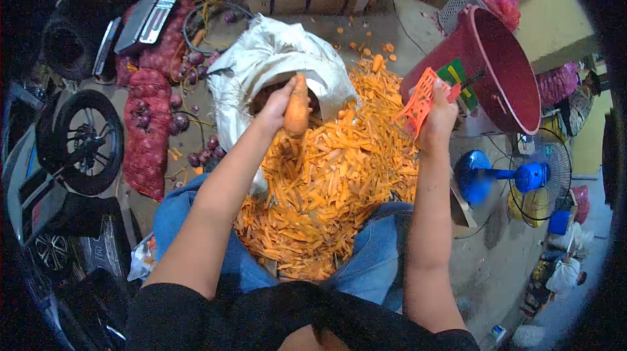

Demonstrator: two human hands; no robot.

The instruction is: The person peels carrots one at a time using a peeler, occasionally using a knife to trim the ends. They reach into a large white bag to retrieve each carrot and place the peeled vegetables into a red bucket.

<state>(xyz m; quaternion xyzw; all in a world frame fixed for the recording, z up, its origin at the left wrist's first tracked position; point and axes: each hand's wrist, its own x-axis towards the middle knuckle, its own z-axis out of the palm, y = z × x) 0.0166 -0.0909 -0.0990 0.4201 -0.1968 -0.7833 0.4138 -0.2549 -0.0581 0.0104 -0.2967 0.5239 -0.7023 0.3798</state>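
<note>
Held upright in my left hand is a carrot, in front of the mouth of a white woven sack. My left fingers wrap round its side. In my right hand is an orange slotted plastic tool, gripped near the rim of a red bucket; its exact kind does not show clearly. Between my legs and up to the sack lies a large heap of carrot peelings. Inside the sack it is dark, and its contents are mostly hidden.
Red net bags of onions lie left, with loose onions beside them. A scale rests on one bag. A motorcycle wheel stands further left. A blue fan is at right. Carrot pieces lie beyond the heap.
</note>
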